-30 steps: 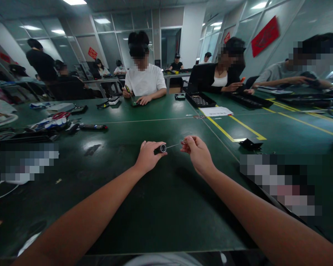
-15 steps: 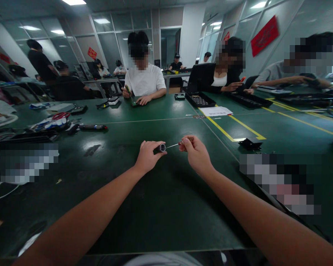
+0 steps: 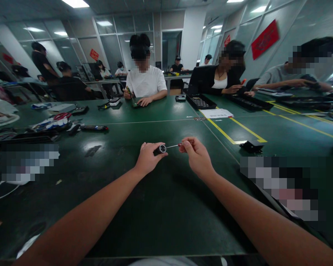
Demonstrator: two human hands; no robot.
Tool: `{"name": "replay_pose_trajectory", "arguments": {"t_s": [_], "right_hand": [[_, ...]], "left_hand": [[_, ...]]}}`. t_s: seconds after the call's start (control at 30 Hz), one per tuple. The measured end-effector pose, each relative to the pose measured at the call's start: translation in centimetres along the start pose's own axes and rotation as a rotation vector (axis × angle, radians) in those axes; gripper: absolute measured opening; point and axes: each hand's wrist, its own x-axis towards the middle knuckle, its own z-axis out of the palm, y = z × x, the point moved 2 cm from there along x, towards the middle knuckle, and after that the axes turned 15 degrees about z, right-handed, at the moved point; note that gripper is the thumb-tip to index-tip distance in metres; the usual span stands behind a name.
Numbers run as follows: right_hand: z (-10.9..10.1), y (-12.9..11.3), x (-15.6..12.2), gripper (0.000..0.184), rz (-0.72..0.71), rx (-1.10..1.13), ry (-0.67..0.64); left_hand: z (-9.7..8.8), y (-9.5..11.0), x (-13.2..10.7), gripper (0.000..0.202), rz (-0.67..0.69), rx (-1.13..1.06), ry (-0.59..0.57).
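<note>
My left hand [image 3: 148,157] is closed round a small black cylinder [image 3: 160,149] with a silvery round end that faces right. My right hand [image 3: 196,155] pinches the reddish handle of a thin screwdriver [image 3: 174,146]. Its metal shaft points left and its tip meets the cylinder's end. Both hands hover just above the dark green table [image 3: 155,207], about a hand's width apart.
A small black part [image 3: 251,146] lies right of my hands beside a yellow line [image 3: 220,129]. Tools and clutter [image 3: 58,122] sit at the far left. People work across the table, with black trays [image 3: 201,101] and a white paper [image 3: 218,113] before them.
My right hand has edged slightly left, toward the cylinder. The view has shifted a little; the left hand keeps its hold.
</note>
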Motion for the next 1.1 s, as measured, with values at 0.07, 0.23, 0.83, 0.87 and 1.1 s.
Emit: {"name": "replay_pose_trajectory", "arguments": {"t_s": [0.07, 0.23, 0.83, 0.87, 1.1], "right_hand": [[0.0, -0.3, -0.2, 0.024, -0.014, -0.03, 0.001], [0.1, -0.6, -0.7, 0.021, -0.044, -0.1, 0.007], [0.2, -1.2, -1.4, 0.02, -0.109, -0.253, 0.082], [0.2, -1.1, -1.3, 0.02, -0.09, -0.243, 0.066], [0.1, -1.4, -1.3, 0.031, -0.079, -0.322, 0.071]], "left_hand": [[0.0, 0.0, 0.0, 0.036, 0.004, -0.002, 0.0], [0.0, -0.1, 0.0, 0.037, 0.022, -0.001, 0.006], [0.4, -0.1, -0.5, 0.038, 0.049, 0.036, -0.064], [0.4, -0.2, -0.5, 0.038, 0.05, 0.038, -0.064], [0.4, -0.2, -0.4, 0.037, 0.03, 0.02, -0.046]]}}
